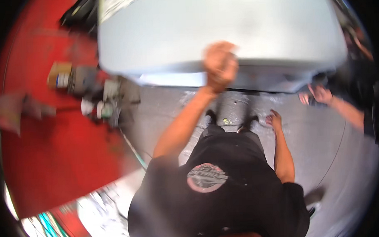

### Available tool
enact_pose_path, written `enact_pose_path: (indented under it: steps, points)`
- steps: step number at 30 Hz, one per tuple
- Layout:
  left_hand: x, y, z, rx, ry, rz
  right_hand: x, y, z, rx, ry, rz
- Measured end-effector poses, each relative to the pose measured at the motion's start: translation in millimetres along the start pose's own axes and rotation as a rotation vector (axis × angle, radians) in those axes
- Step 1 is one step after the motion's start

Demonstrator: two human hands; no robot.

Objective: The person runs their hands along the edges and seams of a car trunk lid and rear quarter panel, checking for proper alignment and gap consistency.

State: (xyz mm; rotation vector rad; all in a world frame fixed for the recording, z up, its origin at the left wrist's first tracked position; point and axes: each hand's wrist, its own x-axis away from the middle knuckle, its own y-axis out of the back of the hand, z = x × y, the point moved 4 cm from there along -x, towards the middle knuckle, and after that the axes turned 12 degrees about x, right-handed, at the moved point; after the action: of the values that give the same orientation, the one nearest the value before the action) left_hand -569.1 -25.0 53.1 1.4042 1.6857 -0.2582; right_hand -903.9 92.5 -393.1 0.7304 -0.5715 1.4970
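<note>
My left hand [221,65] is raised in front of the lower edge of a large, smooth, pale grey panel [236,29] that looks like a vehicle body part. Its fingers look bent, but motion smears them, and I cannot tell whether it touches the panel or holds anything. Lower down, my right hand [274,119] hangs beside my body with its fingers apart and nothing in it. Grey floor lies behind that hand.
Another person's hands [318,94] reach in from the right, near the panel's corner. Left of me stands a red surface [65,160] with a cardboard box [58,75] and blurred containers [105,109]. Blue-green strips [51,230] show at lower left.
</note>
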Motion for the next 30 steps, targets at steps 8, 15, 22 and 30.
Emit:
enact_pose_path:
  steps: [8,15,22,30]
  points:
    - [203,115,55,0.019,0.212,0.095,32,-9,8,0.319,0.039,-0.078]
    - [346,357,294,0.352,1.223,-0.8,79,-58,-63,0.523,-0.065,-0.096]
    - [332,461,379,0.649,1.119,-1.022,148,-252,43,0.851,0.271,0.168]
    - [334,449,420,0.837,1.125,-1.054,179,-309,94,0.855,0.439,0.096]
